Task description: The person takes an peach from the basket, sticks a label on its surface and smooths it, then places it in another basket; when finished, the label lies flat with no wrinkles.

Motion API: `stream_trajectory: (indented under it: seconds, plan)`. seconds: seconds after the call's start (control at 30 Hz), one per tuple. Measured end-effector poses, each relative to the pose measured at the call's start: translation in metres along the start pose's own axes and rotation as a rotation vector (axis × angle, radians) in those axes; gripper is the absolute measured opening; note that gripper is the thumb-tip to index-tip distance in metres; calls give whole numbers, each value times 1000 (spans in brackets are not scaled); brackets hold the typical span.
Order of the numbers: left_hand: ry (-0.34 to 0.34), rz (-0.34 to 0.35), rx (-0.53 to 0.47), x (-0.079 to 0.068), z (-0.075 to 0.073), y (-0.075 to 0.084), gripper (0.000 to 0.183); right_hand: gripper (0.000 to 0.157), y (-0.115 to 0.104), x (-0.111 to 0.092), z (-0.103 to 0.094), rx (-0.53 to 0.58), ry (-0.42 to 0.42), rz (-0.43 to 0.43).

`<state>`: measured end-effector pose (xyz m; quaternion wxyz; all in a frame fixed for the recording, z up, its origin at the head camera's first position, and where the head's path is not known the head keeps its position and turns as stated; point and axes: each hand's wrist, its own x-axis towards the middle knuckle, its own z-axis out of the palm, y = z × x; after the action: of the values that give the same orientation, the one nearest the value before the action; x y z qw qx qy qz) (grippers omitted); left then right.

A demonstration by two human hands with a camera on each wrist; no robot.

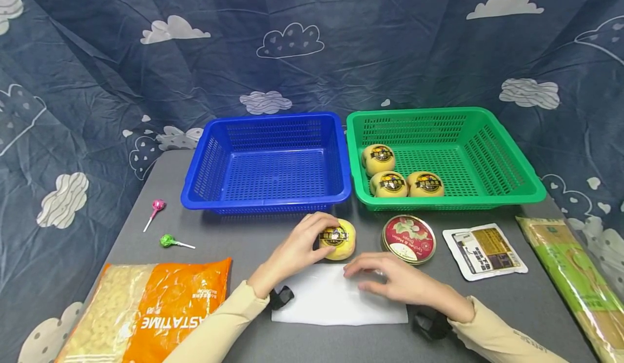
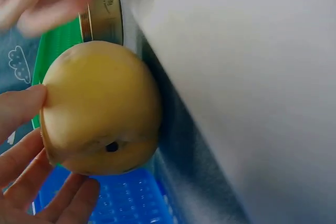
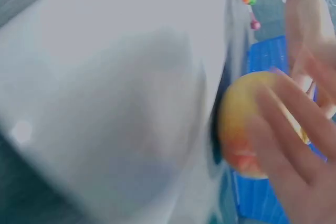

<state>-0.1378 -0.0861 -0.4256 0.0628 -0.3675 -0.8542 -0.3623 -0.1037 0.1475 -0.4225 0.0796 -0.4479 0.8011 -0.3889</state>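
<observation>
A yellow peach (image 1: 344, 239) with a black-and-gold label is on the grey table, just beyond a white sheet (image 1: 336, 303). My left hand (image 1: 305, 242) grips it from the left, fingers over its far side and thumb on the near side. In the left wrist view, the dimple and dark stem hole of the peach (image 2: 100, 108) face the camera. My right hand (image 1: 390, 277) hovers over the sheet with loosely bent fingers, holding nothing. It looks blurred in the right wrist view, and its fingers partly hide the peach (image 3: 242, 114).
Behind stand a blue basket (image 1: 265, 201) and a green basket (image 1: 453, 203) holding several labelled peaches (image 1: 390, 185). On the right are a round candy tin (image 1: 409, 238), a white pouch (image 1: 485, 251) and a long green pack (image 1: 575, 276). Two lollipops (image 1: 167, 240) and a macaroni bag (image 1: 151, 311) lie left.
</observation>
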Motion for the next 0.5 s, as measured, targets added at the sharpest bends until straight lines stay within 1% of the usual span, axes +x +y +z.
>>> stream_trajectory:
  seconds: [0.1, 0.17, 0.2, 0.27, 0.33, 0.4, 0.5]
  plan:
    - [-2, -35, -63, -2, 2, -1, 40, 20, -1, 11, -2, 52, 227, 88]
    - [-3, -66, -131, -2, 3, -2, 40, 18, 0, 19, -2, 51, 334, 169]
    - [-4, -83, -174, -2, 4, -3, 39, 18, 0, 23, -1, 48, 365, 205]
    - [-8, -132, -279, -2, 4, -4, 38, 19, 1, 30, 0, 52, 386, 272]
    - [1, -178, -384, -1, 3, -4, 35, 19, 4, 36, 1, 75, 387, 306]
    - [17, -209, -488, 0, 0, -2, 32, 18, 8, 41, 3, 115, 382, 332]
    - [26, -240, -571, 2, -8, 3, 27, 16, 14, 45, 5, 194, 382, 356]
